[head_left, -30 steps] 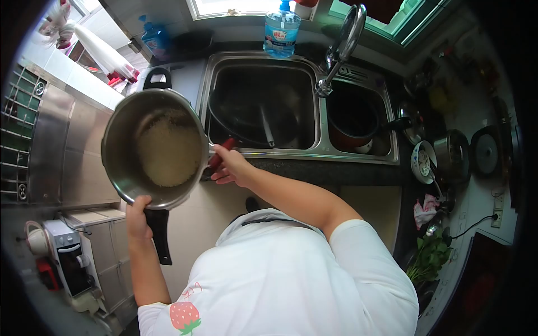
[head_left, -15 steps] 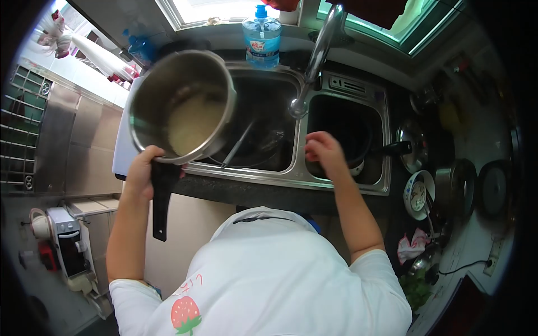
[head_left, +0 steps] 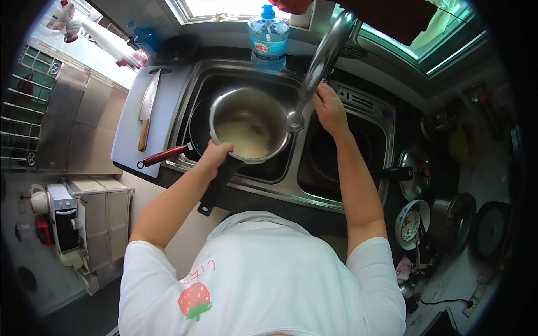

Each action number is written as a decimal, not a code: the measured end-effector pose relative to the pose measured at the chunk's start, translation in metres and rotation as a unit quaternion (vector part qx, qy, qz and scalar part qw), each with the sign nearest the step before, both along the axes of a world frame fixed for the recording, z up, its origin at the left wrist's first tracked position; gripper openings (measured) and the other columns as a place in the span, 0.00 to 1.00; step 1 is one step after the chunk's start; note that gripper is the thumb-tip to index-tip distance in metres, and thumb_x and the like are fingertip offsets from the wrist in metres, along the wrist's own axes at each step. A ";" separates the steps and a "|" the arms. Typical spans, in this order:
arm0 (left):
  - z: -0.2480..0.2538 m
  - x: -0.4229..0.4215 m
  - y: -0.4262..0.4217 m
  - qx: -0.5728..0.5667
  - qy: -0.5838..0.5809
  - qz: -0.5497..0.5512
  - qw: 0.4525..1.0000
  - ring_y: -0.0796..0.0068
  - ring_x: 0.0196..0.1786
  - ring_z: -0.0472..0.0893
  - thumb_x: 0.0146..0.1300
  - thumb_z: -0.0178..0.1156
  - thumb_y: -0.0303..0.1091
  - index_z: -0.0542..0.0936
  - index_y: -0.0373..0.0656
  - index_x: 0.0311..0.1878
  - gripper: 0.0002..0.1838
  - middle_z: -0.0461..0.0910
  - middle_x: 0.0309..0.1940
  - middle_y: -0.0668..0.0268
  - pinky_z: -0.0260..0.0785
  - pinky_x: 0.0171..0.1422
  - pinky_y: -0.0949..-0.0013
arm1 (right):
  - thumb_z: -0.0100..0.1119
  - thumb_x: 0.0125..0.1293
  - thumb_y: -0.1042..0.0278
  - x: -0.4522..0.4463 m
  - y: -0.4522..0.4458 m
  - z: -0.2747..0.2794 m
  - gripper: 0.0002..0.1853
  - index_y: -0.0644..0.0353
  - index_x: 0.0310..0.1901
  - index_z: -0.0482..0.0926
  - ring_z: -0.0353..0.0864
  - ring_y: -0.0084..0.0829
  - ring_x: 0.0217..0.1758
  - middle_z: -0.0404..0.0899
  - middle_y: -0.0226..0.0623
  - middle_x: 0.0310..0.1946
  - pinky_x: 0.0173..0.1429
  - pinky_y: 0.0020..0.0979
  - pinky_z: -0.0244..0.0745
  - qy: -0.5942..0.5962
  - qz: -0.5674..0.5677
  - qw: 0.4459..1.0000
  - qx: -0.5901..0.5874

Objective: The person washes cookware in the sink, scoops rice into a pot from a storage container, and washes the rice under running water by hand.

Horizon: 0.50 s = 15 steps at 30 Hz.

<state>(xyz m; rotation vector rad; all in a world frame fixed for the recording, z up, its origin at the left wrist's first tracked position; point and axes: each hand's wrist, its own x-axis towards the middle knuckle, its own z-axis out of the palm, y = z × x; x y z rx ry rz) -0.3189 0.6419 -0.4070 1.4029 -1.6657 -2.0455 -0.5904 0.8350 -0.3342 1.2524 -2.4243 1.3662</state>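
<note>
My left hand (head_left: 215, 159) grips the black handle (head_left: 218, 186) of a deep steel pot (head_left: 224, 107), close to its rim. Tilted toward me over the left sink basin, the pot has a pale layer, like rice, on its bottom (head_left: 249, 143). At the metal tap (head_left: 320, 61), my right hand (head_left: 330, 112) has its fingers against the base behind the spout, their tips partly hidden. The spout's end hangs just beside the pot's right rim. Below the pot, a pan with a red handle (head_left: 167, 155) rests in the left basin.
A knife (head_left: 148, 106) lies on the white cutting board (head_left: 126, 134) to the left. Behind the sink stands a blue soap bottle (head_left: 269, 42). A black-handled pan (head_left: 399, 173) sits in the right basin (head_left: 314, 187). Bowls (head_left: 412, 224) and lids line the right counter.
The pot has moved right and lower, from the basin's left side to beside the spout. My right hand has gone from above the right basin up to the tap.
</note>
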 end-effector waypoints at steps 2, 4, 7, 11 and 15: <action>-0.026 -0.010 0.005 -0.013 -0.003 -0.009 1.000 0.61 0.29 0.80 0.46 0.53 0.27 0.70 0.33 0.50 0.24 0.77 0.33 0.53 0.77 0.34 0.64 | 0.52 0.65 0.55 0.000 -0.002 -0.003 0.19 0.57 0.51 0.75 0.72 0.40 0.56 0.76 0.39 0.50 0.61 0.35 0.64 -0.048 0.013 0.998 0.048; -0.031 -0.017 0.016 0.022 -0.010 -0.017 1.000 0.64 0.35 0.79 0.45 0.54 0.28 0.70 0.33 0.51 0.25 0.76 0.36 0.55 0.74 0.39 0.66 | 0.49 0.67 0.51 0.007 0.011 -0.009 0.21 0.57 0.53 0.74 0.72 0.39 0.58 0.76 0.38 0.52 0.62 0.36 0.62 -0.098 0.021 0.990 0.100; -0.020 -0.025 0.032 0.010 0.009 -0.015 1.000 0.66 0.44 0.76 0.45 0.54 0.29 0.70 0.34 0.52 0.26 0.76 0.41 0.57 0.69 0.49 0.68 | 0.44 0.69 0.47 0.032 0.020 -0.003 0.23 0.58 0.52 0.75 0.72 0.36 0.58 0.77 0.37 0.52 0.62 0.36 0.62 -0.230 0.040 0.966 -0.108; -0.012 -0.026 0.031 0.053 0.015 -0.019 0.998 0.68 0.52 0.71 0.44 0.56 0.30 0.65 0.36 0.58 0.33 0.72 0.49 0.58 0.61 0.58 0.69 | 0.53 0.68 0.60 0.074 -0.012 0.039 0.16 0.60 0.52 0.74 0.75 0.27 0.52 0.78 0.36 0.46 0.56 0.29 0.67 -0.161 0.086 0.981 -0.066; -0.014 -0.028 0.022 0.069 0.033 -0.019 0.997 0.68 0.54 0.70 0.44 0.56 0.31 0.62 0.37 0.61 0.35 0.71 0.50 0.59 0.60 0.60 0.69 | 0.50 0.69 0.68 0.076 -0.055 0.026 0.08 0.62 0.44 0.74 0.80 0.22 0.41 0.80 0.34 0.38 0.44 0.21 0.71 -0.261 0.076 0.955 -0.122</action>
